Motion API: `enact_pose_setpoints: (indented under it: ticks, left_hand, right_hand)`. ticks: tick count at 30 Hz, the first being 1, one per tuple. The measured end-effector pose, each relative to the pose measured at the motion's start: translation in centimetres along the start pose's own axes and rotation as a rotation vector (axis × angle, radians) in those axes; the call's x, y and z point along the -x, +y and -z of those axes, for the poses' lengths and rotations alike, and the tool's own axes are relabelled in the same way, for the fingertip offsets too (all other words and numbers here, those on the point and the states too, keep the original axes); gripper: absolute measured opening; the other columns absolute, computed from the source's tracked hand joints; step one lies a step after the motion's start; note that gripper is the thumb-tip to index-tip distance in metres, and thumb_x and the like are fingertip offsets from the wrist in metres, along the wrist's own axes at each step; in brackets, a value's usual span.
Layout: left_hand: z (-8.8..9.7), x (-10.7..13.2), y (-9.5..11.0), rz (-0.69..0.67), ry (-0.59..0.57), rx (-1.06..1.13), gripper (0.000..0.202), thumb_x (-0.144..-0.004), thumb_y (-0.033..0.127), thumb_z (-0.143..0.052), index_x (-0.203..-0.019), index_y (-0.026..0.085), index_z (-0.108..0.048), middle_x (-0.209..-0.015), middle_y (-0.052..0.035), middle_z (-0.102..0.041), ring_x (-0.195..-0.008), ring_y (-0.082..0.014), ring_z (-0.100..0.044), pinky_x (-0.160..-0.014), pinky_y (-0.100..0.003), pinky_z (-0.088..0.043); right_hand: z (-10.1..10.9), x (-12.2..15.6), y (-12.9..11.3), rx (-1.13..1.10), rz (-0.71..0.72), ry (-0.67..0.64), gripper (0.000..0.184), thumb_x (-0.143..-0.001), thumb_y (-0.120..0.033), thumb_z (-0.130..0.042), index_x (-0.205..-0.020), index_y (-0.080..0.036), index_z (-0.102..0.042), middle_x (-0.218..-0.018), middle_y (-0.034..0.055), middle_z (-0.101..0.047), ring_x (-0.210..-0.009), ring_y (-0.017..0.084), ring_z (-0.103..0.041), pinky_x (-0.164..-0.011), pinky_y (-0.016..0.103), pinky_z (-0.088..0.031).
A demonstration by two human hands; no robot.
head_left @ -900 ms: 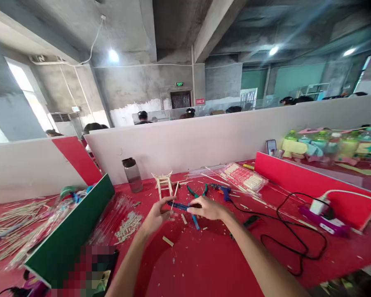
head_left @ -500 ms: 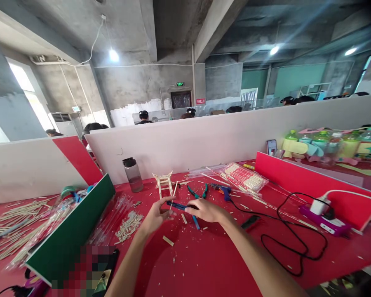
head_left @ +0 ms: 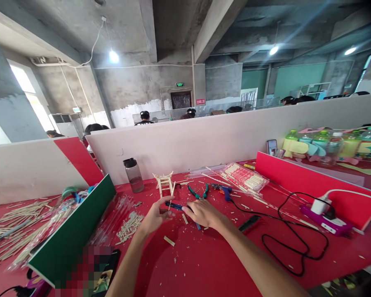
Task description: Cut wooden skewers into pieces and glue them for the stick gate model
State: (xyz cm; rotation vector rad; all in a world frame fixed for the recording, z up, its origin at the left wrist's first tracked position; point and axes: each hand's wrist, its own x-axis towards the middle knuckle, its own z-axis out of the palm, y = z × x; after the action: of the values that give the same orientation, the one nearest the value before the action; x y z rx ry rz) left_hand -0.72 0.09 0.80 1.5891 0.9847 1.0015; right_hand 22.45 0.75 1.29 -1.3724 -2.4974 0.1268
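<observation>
My left hand (head_left: 155, 215) is closed around a thin wooden stick (head_left: 173, 189), which rises from its fingertips at a slight tilt. In my right hand (head_left: 203, 213) is a pair of blue-handled pliers (head_left: 174, 206), its dark jaws pointing left and meeting the stick just by my left fingers. Whether the jaws have bitten into the wood cannot be made out. Right behind my left hand stands a small frame built of sticks (head_left: 165, 181). Green-handled pliers (head_left: 198, 192) lie on the red table beyond my right hand.
A glue gun (head_left: 225, 192) trails a black cord to a purple power strip (head_left: 326, 220). Bagged sticks (head_left: 245, 177) lie at the back right. A water bottle (head_left: 133, 175) stands back left, above a pile of cut pieces (head_left: 130, 227). Green (head_left: 77, 231) and red (head_left: 315, 185) dividers flank the workspace.
My right hand has closed further around the pliers, drawing the lower handle in under the palm. The stick leans slightly less, and my left hand stays in about the same place.
</observation>
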Motion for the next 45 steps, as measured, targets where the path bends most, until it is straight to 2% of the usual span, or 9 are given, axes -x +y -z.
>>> enact_pose_setpoints:
  ticks: [4, 9, 14, 21, 30, 36, 45]
  left_hand:
    - [0.1, 0.2, 0.5, 0.02, -0.027, -0.021, 0.063, -0.073, 0.027, -0.069, -0.132, 0.016, -0.052, -0.086, -0.0053, -0.069, -0.081, -0.0205, -0.069, -0.076, -0.035, -0.057]
    - [0.3, 0.3, 0.5, 0.006, -0.051, -0.067, 0.061, -0.074, 0.026, -0.068, -0.133, 0.017, -0.052, -0.099, -0.0084, -0.07, -0.08, -0.0195, -0.069, -0.075, -0.035, -0.058]
    - [0.9, 0.3, 0.1, -0.008, -0.062, -0.076, 0.06, -0.076, 0.023, -0.065, -0.134, 0.016, -0.051, -0.09, -0.0072, -0.07, -0.083, -0.0209, -0.069, -0.077, -0.036, -0.058]
    - [0.8, 0.6, 1.1, -0.015, -0.043, -0.112, 0.054, -0.075, 0.022, -0.064, -0.128, 0.016, -0.055, -0.102, -0.0087, -0.068, -0.081, -0.019, -0.068, -0.076, -0.035, -0.058]
    - [0.5, 1.1, 2.2, 0.036, -0.041, -0.121, 0.06, -0.075, 0.028, -0.066, -0.133, 0.016, -0.054, -0.078, -0.004, -0.069, -0.078, -0.0204, -0.068, -0.076, -0.036, -0.057]
    - [0.6, 1.0, 1.9, 0.018, -0.055, -0.138, 0.059, -0.077, 0.027, -0.065, -0.133, 0.016, -0.053, -0.079, -0.0032, -0.068, -0.076, -0.0192, -0.068, -0.076, -0.035, -0.057]
    - [0.6, 1.0, 1.8, 0.038, -0.047, -0.126, 0.059, -0.076, 0.027, -0.065, -0.133, 0.016, -0.053, -0.083, -0.004, -0.068, -0.075, -0.018, -0.067, -0.074, -0.034, -0.057]
  right_hand:
    - [-0.1, 0.0, -0.2, 0.07, 0.005, 0.014, 0.066, -0.101, -0.055, -0.017, -0.089, -0.017, -0.07, -0.089, 0.0138, -0.075, -0.087, 0.027, -0.07, -0.073, 0.029, -0.041]
    - [-0.5, -0.2, -0.3, 0.12, 0.017, 0.021, 0.068, -0.101, -0.053, -0.015, -0.087, -0.017, -0.071, -0.086, 0.0142, -0.075, -0.083, 0.026, -0.071, -0.069, 0.029, -0.042]
    - [-0.9, -0.5, -0.4, 0.134, 0.04, 0.053, 0.064, -0.102, -0.05, -0.017, -0.087, -0.017, -0.07, -0.085, 0.0133, -0.075, -0.08, 0.025, -0.072, -0.068, 0.028, -0.042]
    - [-0.8, -0.6, -0.6, 0.094, 0.015, 0.034, 0.064, -0.102, -0.05, -0.018, -0.088, -0.017, -0.071, -0.086, 0.0132, -0.075, -0.082, 0.024, -0.071, -0.071, 0.027, -0.042]
    - [-1.0, -0.6, -0.6, 0.083, 0.022, 0.034, 0.065, -0.102, -0.05, -0.018, -0.086, -0.017, -0.072, -0.085, 0.0139, -0.076, -0.083, 0.024, -0.071, -0.071, 0.028, -0.041]
    - [-1.5, -0.7, -0.4, 0.099, 0.037, 0.047, 0.07, -0.102, -0.05, -0.015, -0.082, -0.017, -0.073, -0.082, 0.0139, -0.076, -0.079, 0.024, -0.072, -0.067, 0.028, -0.041]
    - [-1.8, -0.8, -0.5, 0.095, 0.006, 0.037, 0.071, -0.102, -0.05, -0.016, -0.081, -0.016, -0.075, -0.083, 0.0145, -0.076, -0.079, 0.024, -0.071, -0.071, 0.028, -0.043]
